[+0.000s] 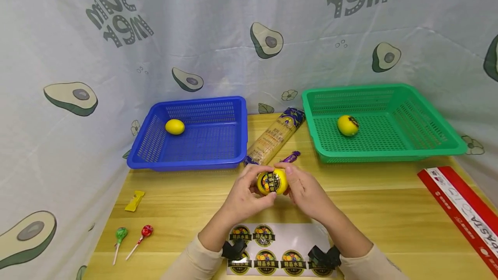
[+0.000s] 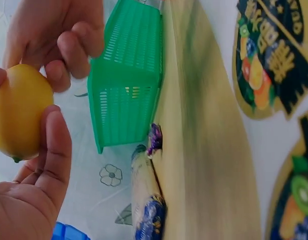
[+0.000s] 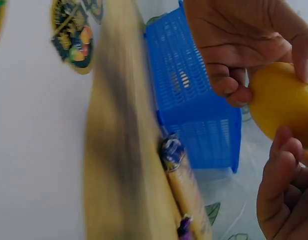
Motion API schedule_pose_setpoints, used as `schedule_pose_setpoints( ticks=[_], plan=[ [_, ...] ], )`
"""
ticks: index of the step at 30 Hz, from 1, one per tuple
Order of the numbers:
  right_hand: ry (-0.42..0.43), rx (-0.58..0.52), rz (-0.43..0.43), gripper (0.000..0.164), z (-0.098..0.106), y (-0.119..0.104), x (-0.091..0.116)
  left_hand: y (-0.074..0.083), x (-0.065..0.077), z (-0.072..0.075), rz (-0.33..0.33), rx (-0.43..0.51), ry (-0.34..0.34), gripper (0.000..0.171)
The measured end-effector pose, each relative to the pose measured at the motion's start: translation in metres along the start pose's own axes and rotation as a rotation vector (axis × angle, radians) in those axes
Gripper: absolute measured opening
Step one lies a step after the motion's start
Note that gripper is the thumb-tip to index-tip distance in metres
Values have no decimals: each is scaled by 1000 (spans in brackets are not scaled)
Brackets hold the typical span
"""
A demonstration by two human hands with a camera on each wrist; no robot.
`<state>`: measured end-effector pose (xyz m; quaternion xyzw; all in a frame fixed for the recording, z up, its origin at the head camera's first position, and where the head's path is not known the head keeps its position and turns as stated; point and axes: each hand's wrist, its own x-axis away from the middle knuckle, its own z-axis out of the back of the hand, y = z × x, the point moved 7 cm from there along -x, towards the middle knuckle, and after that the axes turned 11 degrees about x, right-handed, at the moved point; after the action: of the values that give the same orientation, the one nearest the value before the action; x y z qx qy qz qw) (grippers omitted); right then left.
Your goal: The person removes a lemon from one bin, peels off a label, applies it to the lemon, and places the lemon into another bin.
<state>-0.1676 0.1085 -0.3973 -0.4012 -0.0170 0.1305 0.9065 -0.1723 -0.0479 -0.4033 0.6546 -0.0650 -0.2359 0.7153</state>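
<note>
Both hands hold a yellow lemon (image 1: 271, 188) above the table, with a round black-and-gold sticker (image 1: 270, 180) on its near side. My left hand (image 1: 247, 194) grips it from the left, thumb low and index finger over the top. From the right, my right hand (image 1: 307, 188) pinches it with the thumb near the sticker's upper edge. In the left wrist view the lemon (image 2: 21, 112) shows a small green tip. The right wrist view shows the lemon (image 3: 281, 102) between both hands' fingers. Below the hands lies a white sticker sheet (image 1: 289, 233) with several matching round stickers.
A blue basket (image 1: 186, 165) holding another lemon (image 1: 175, 127) stands back left. Back right, a green basket (image 1: 373, 155) holds a persimmon (image 1: 348, 125). Between them lie a pasta packet (image 1: 274, 137) and purple candy (image 1: 291, 157). Lollipops (image 1: 121, 233), yellow candy (image 1: 135, 201) and a red pasta box (image 1: 463, 215) flank the hands.
</note>
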Motion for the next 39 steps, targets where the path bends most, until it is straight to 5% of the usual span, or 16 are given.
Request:
schedule_pose_setpoints(
  ticks=[3,11,16,20,24,30,34,39],
  plan=[
    [19,-49,-105,40,6,16,12,-6,-1,-1,49,-12,-25,55],
    [338,45,-371,65,63,78,46,-20,-1,-5,131,-106,-79,54],
    [496,-68,-584,72,103,127,57,-19,-2,-3,132,-102,-71,57],
    [565,-125,-655,72,125,150,57,-10,-11,-7,124,-90,-79,60],
    [563,-134,-697,71,132,158,55,12,-36,-18,72,-153,-126,58],
    [567,-136,-719,70,135,158,55,43,-103,-45,-1,-293,-216,58],
    [576,-138,-727,70,134,158,55,44,-145,-68,-25,-460,-273,61],
    [598,-132,-726,69,133,157,55,33,-179,-91,-50,-689,-289,62]
  ],
)
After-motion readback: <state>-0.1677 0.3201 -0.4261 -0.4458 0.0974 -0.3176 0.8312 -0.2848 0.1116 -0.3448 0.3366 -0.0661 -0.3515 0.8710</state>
